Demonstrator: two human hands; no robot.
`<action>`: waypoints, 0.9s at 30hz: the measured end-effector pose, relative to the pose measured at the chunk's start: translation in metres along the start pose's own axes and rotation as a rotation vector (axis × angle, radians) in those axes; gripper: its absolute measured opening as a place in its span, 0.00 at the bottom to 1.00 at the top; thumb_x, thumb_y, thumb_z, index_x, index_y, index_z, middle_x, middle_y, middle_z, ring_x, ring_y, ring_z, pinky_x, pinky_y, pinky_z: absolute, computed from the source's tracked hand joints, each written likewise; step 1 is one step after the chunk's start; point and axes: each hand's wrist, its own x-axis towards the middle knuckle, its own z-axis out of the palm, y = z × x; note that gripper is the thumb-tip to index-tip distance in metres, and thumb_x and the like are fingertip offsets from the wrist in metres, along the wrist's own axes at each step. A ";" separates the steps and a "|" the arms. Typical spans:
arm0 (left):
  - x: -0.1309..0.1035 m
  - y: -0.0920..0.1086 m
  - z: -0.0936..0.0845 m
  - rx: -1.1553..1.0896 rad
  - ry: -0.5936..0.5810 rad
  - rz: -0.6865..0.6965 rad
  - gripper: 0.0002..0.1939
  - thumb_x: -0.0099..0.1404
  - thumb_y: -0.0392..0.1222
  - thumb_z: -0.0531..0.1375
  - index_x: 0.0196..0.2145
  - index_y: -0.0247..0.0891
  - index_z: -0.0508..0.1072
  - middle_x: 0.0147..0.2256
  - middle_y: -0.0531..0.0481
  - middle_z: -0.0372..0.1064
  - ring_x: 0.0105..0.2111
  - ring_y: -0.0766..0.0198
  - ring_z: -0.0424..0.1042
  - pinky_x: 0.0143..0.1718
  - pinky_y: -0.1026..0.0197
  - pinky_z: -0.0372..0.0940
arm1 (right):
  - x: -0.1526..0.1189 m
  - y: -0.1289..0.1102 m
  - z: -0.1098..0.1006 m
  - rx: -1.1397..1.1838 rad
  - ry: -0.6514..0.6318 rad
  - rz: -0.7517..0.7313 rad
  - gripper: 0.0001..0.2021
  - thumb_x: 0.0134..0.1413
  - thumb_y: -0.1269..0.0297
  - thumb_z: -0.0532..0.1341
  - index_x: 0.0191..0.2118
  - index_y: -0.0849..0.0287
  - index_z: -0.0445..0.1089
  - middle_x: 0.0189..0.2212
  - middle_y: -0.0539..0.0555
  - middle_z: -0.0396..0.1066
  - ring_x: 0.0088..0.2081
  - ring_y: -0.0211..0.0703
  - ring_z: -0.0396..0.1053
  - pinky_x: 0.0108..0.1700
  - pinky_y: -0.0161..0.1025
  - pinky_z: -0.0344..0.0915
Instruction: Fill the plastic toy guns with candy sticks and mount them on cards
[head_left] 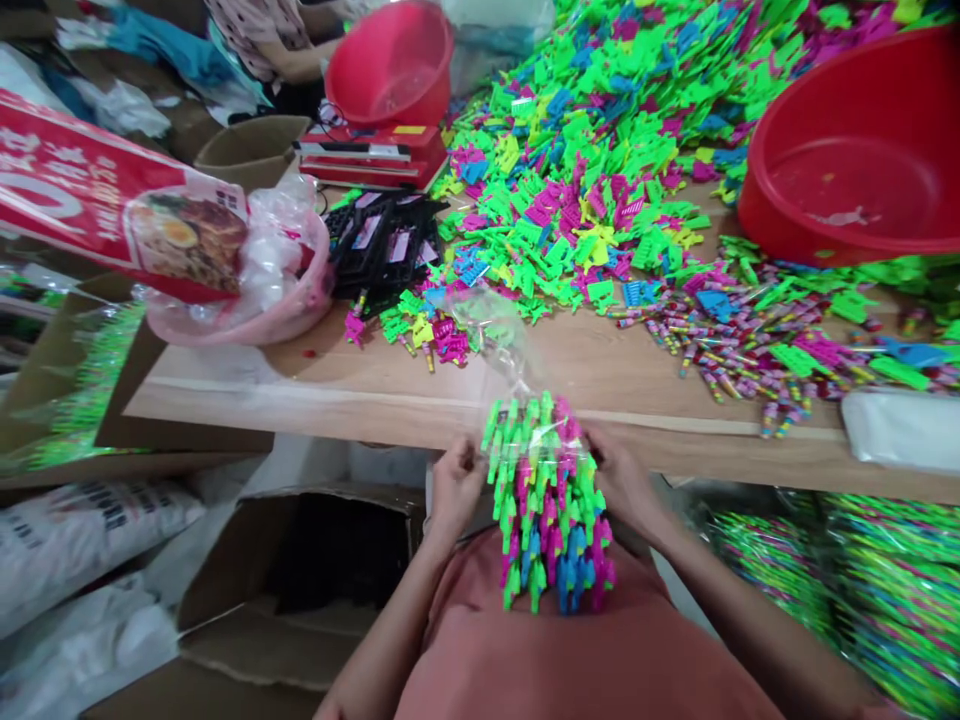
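A clear plastic bag [517,365] stands at the table's front edge, its loose top reaching over the wood. Packed rows of green, pink and blue plastic pieces [551,500] fill it and hang down in front of my body. My left hand [455,487] is closed at the bag's left side, fingers curled at its edge. On the opposite side my right hand [621,480] grips the bag, its fingertips partly hidden behind the pieces. Just beyond the bag lies a small cluster of loose pieces [448,340].
A large heap of bright pieces [585,190] covers the table's back. Small striped pieces [720,350] lie right, near a red tub [817,190]. Another red tub [390,65] stands behind; a pink basin [240,325] sits left. An open cardboard box [247,620] is below. Another person's arm [300,62] shows.
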 end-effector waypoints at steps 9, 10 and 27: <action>-0.007 -0.011 0.005 0.114 0.167 0.173 0.09 0.66 0.46 0.63 0.35 0.38 0.75 0.32 0.51 0.75 0.31 0.64 0.72 0.34 0.64 0.66 | 0.008 0.002 -0.006 -0.193 0.157 -0.179 0.07 0.64 0.65 0.59 0.42 0.54 0.75 0.38 0.55 0.78 0.40 0.48 0.75 0.43 0.44 0.72; -0.005 -0.011 0.006 0.113 0.207 0.175 0.09 0.66 0.47 0.63 0.37 0.38 0.75 0.32 0.51 0.75 0.30 0.65 0.73 0.33 0.64 0.67 | 0.013 -0.001 -0.007 -0.183 0.190 -0.194 0.07 0.65 0.65 0.60 0.44 0.55 0.75 0.39 0.55 0.77 0.40 0.47 0.75 0.44 0.44 0.72; -0.024 0.022 -0.006 0.295 0.082 0.722 0.10 0.67 0.31 0.63 0.44 0.42 0.77 0.37 0.50 0.78 0.38 0.63 0.78 0.40 0.61 0.73 | 0.006 -0.042 -0.031 0.018 0.029 0.051 0.11 0.66 0.56 0.63 0.43 0.54 0.80 0.36 0.53 0.81 0.35 0.45 0.77 0.36 0.39 0.74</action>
